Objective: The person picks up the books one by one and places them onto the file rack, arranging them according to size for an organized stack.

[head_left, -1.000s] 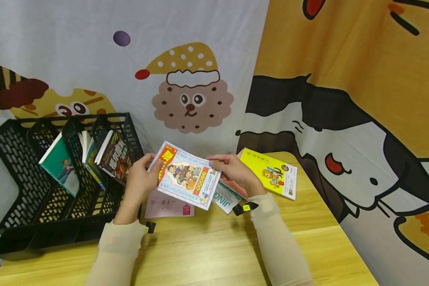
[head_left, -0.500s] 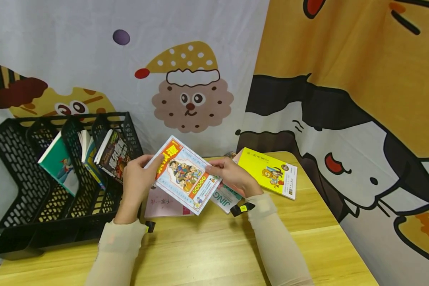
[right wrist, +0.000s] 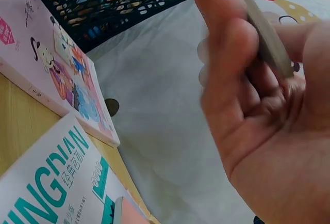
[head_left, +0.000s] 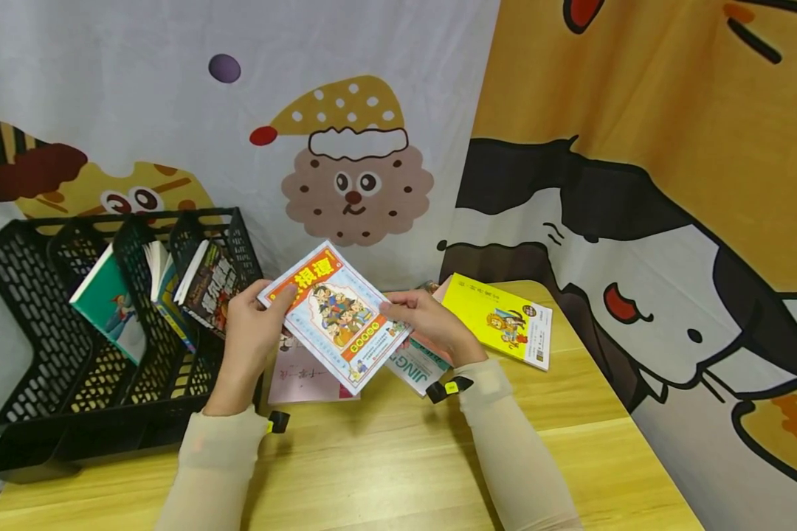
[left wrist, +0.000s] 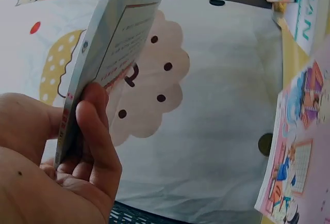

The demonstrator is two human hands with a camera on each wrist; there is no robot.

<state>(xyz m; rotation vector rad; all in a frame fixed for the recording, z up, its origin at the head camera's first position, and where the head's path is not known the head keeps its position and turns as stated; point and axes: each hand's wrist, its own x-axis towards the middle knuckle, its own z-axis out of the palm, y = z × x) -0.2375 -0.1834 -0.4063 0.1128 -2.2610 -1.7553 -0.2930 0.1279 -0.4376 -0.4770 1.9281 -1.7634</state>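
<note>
"Where is the white-bordered book [head_left: 335, 317] being held?"

"Above the surface [head_left: 372, 457], clear of it and tilted. Its left corner is pinched between thumb and curled fingers by the left hand [head_left: 249, 332]; its right side is gripped likewise by the right hand [head_left: 432, 324]. Neither set of fingers is left spread."

"What could go wrong?"

"If one side were released early, the book could be swung down, since each grip is taken near an edge. The pink book [head_left: 302, 376] or the teal-lettered book [head_left: 421, 365] underneath might then be knocked."

"And at the black rack [head_left: 119, 435]?"

"If the book were brought there at this slant, a corner could be caught on the dark-covered book [head_left: 215, 295] kept inside, and a cover bent."
</note>
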